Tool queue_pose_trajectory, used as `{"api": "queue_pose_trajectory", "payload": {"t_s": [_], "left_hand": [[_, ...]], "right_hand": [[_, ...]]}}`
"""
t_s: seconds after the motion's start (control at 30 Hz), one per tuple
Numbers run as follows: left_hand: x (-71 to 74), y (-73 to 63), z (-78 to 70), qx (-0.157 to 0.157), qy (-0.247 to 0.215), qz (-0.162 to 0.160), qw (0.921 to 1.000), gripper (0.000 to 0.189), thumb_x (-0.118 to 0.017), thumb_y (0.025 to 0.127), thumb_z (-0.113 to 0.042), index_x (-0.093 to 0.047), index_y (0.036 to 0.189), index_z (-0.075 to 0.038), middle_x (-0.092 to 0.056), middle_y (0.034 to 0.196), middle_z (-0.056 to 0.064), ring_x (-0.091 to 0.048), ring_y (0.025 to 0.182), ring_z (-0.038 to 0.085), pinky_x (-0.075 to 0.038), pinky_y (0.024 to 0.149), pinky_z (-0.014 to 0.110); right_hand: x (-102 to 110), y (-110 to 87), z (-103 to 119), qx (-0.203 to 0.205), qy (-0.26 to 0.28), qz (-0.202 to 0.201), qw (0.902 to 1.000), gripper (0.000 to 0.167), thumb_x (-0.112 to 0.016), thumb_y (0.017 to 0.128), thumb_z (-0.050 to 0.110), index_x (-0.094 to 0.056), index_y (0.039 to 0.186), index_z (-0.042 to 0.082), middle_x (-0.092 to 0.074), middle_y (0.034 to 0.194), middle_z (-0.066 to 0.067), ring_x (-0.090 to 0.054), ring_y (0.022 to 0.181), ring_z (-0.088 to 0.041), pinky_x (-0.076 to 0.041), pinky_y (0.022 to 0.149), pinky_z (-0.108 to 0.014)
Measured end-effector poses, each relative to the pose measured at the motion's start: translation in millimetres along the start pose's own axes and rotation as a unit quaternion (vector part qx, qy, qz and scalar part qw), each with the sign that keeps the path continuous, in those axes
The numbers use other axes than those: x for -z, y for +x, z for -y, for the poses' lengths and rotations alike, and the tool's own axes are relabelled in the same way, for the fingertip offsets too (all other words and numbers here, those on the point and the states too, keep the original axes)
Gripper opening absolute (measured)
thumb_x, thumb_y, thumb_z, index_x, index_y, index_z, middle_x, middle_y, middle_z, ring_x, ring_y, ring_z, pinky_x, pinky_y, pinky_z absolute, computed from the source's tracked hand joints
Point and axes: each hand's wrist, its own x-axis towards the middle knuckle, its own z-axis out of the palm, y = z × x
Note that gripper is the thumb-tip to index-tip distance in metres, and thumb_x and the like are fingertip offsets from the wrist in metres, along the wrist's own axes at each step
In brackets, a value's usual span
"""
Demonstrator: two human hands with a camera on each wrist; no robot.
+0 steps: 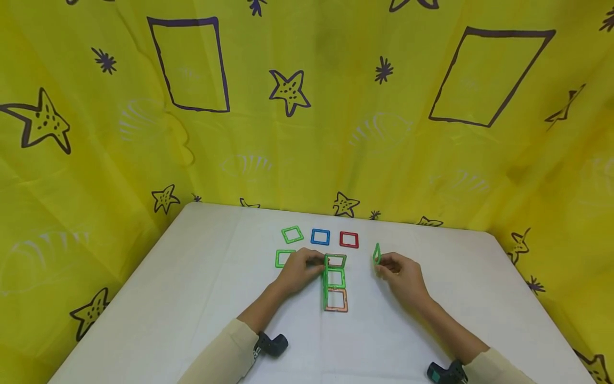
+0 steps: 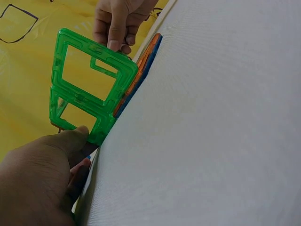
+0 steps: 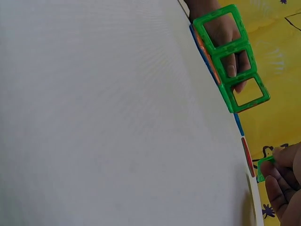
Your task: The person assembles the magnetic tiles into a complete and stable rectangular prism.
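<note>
Square magnetic tiles form a low structure mid-table: a green upright wall [image 1: 326, 293] on the left, and a row on its right that includes an orange-framed tile [image 1: 346, 300] nearest me and a green tile [image 1: 343, 278] in the middle. My left hand [image 1: 299, 272] holds the far part of the wall; in the left wrist view its thumb lies over a green frame [image 2: 96, 50] piece's neighbour, with the other fingers partly hidden. To the right, apart from the structure, my right hand [image 1: 404, 277] pinches a single green magnetic tile [image 1: 377, 247], raised on edge.
Beyond the structure lie a tilted green tile [image 1: 290, 228], a blue tile [image 1: 320, 230] and a red tile [image 1: 349, 232]. Another green tile [image 1: 277, 258] is partly behind my left hand. The white table [image 1: 192, 266] meets a yellow patterned curtain [image 1: 326, 160] at the back.
</note>
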Motion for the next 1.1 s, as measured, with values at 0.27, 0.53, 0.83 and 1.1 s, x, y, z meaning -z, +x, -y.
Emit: {"api": "queue_pose_trajectory", "payload": {"t_s": [0.27,0.53,0.83,1.1], "left_hand": [[-0.5,0.3,1.4,-0.006,-0.001,-0.002,1.0,0.024,-0.075,0.099,-0.011,-0.076,0.122,-0.006,-0.072,0.116,0.001,-0.064,0.112,0.017,-0.051,0.101,0.041],[-0.8,0.9,2.6,-0.007,0.003,-0.003,1.0,0.023,-0.075,0.098,-0.011,-0.077,0.121,-0.006,-0.072,0.115,0.001,-0.064,0.11,0.018,-0.051,0.1,0.041],[-1.5,0.5,2.6,-0.01,0.007,-0.003,0.9999,0.023,-0.075,0.098,-0.011,-0.076,0.121,-0.006,-0.072,0.114,0.001,-0.063,0.109,0.017,-0.051,0.099,0.041],[-0.2,0.1,1.6,-0.013,0.007,-0.002,0.9999,0.024,-0.076,0.098,-0.012,-0.077,0.121,-0.006,-0.072,0.114,0.001,-0.063,0.109,0.017,-0.052,0.099,0.04]], "right_hand": [[-7.8,-5.4,7.3,0.006,0.005,0.005,1.0,0.01,-0.081,0.09,-0.001,-0.076,0.099,0.001,-0.074,0.088,-0.004,-0.067,0.075,-0.018,-0.056,0.066,-0.023],[-11.9,-12.1,16.4,0.003,0.009,0.014,0.9999,0.01,-0.081,0.089,-0.001,-0.077,0.098,0.003,-0.074,0.086,-0.001,-0.067,0.073,-0.016,-0.055,0.066,-0.024],[-17.3,-16.8,21.4,0.011,0.016,0.025,0.9995,0.012,-0.082,0.088,-0.002,-0.077,0.096,0.005,-0.074,0.086,0.001,-0.067,0.072,-0.015,-0.055,0.068,-0.025],[-22.5,-19.5,27.7,0.031,0.028,0.035,0.9985,0.014,-0.083,0.087,-0.004,-0.078,0.094,0.007,-0.075,0.087,0.002,-0.068,0.071,-0.014,-0.056,0.067,-0.025]]}}
